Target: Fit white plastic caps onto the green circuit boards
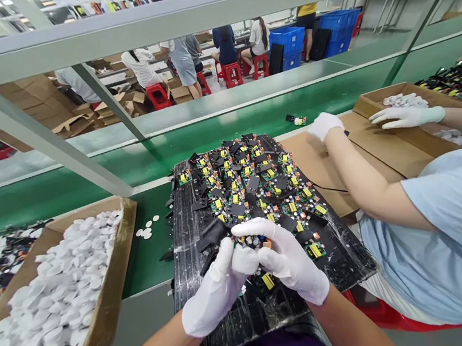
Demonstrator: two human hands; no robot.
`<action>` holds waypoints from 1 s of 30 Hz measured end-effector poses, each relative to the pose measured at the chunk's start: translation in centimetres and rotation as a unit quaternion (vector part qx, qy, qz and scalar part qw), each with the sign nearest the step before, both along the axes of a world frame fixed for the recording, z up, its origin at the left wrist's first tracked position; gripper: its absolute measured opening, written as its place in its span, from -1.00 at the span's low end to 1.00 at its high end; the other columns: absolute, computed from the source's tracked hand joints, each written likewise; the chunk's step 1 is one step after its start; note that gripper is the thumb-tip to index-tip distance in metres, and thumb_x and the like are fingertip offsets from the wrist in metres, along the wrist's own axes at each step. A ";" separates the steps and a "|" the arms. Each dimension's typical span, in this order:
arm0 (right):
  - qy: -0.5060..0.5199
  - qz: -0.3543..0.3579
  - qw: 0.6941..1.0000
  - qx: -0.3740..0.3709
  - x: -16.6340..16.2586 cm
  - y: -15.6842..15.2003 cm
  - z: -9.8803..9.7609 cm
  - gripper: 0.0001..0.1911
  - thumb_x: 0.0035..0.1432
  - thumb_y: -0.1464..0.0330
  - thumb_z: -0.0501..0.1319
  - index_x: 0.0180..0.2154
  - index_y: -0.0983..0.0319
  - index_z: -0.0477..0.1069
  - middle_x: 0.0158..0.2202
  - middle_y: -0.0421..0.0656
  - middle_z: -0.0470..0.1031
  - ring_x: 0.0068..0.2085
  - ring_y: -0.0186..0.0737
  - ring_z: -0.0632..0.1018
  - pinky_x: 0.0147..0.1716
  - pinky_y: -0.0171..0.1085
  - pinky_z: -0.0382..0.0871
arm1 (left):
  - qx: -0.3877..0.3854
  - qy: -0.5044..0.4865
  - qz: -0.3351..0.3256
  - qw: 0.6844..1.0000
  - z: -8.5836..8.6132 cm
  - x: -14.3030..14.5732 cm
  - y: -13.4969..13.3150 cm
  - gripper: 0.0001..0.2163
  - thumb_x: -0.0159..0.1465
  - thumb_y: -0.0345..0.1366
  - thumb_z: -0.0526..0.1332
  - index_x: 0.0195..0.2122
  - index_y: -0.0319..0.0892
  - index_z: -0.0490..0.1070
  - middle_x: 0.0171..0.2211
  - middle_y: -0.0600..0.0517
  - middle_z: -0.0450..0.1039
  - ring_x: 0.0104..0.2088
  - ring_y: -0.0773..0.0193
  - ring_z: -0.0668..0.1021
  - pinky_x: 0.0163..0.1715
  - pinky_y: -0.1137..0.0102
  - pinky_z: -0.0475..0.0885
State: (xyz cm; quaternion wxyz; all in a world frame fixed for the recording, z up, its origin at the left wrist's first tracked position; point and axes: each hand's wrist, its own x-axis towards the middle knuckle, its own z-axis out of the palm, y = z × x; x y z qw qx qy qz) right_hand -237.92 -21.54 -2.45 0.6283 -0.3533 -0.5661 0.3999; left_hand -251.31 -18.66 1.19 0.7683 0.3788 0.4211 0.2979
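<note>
Both my hands wear white gloves and meet over the near part of a black board covered in wrap [231, 317]. Between my fingers is a small circuit board [252, 241] with round parts on top. My left hand [220, 287] is closed at its lower left side, and my right hand [287, 259] pinches it from above and the right. A black plastic piece [214, 231] juts out at the left fingertips; whether it is joined to the circuit board I cannot tell. Rows of circuit boards with yellow transformers [236, 198] and black flaps lie beyond my hands.
On the left stands a cardboard box [116, 271] heaped with white round pieces [63, 275]. Several white discs [144, 233] lie on the green conveyor belt [143, 264]. To the right, a co-worker's gloved hands [325, 126] work near another cardboard box [367, 103]. A metal frame [98, 162] crosses behind.
</note>
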 end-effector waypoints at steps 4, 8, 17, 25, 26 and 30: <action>-0.119 -0.073 0.989 0.052 -0.3 0.1 -0.4 -0.28 0.01 0.21 0.44 0.17 0.20 0.29 0.13 0.00 0.43 0.15 -0.08 0.48 0.15 -0.12 0.41 | 0.013 -0.021 -0.022 0.999 0.0 -0.2 0.1 -0.40 0.12 0.28 0.24 -0.65 -0.15 0.09 -0.65 0.17 0.00 -0.61 0.42 0.08 -0.60 0.43 0.19; -0.223 -0.164 0.950 0.144 -0.5 0.5 -0.8 -0.41 0.05 0.30 0.42 0.09 0.20 0.30 0.00 -0.03 0.52 0.04 -0.13 0.55 0.06 -0.15 0.47 | 0.054 -0.036 -0.023 0.998 -0.2 -0.3 0.4 -0.35 0.01 0.30 0.31 -0.68 -0.14 0.02 -0.64 0.18 -0.05 -0.60 0.43 0.07 -0.59 0.46 0.17; -0.336 -0.248 0.891 0.179 -0.9 0.2 0.0 -0.51 0.17 0.19 0.31 0.06 0.26 0.30 -0.12 -0.01 0.60 -0.15 -0.09 0.64 -0.19 -0.15 0.53 | 0.201 0.051 -0.025 0.978 -2.1 -1.6 0.4 -0.50 0.19 0.15 0.26 -0.59 -0.14 0.15 -0.56 0.11 0.18 -0.52 0.34 0.26 -0.48 0.42 0.26; -0.361 -0.189 0.893 0.190 -1.7 0.9 1.2 -0.50 0.15 0.31 0.27 0.11 0.25 0.26 -0.03 0.00 0.55 -0.05 -0.09 0.59 -0.08 -0.13 0.51 | 0.267 0.056 -0.118 0.955 -0.6 -3.1 1.5 -0.61 0.13 -0.06 0.27 -0.64 -0.14 0.13 -0.57 0.06 0.22 -0.49 0.30 0.30 -0.49 0.41 0.28; -0.382 -0.190 0.882 0.199 -2.0 1.0 1.5 -0.49 0.15 0.34 0.27 0.12 0.26 0.26 -0.01 0.02 0.54 -0.03 -0.06 0.58 -0.07 -0.11 0.51 | 0.283 0.070 -0.096 0.952 -0.6 -3.4 1.7 -0.65 0.13 -0.11 0.26 -0.62 -0.13 0.13 -0.56 0.07 0.23 -0.49 0.29 0.30 -0.47 0.41 0.30; -0.481 -0.184 0.832 0.207 -3.0 2.6 2.5 -0.53 0.17 0.36 0.28 0.11 0.32 0.32 -0.05 0.04 0.55 -0.09 0.02 0.58 -0.16 -0.05 0.52 | 0.369 0.101 -0.074 0.921 -1.2 -5.1 3.4 -0.80 0.24 -0.12 0.18 -0.37 -0.14 0.33 -0.32 0.01 0.44 -0.28 0.20 0.43 -0.12 0.30 0.41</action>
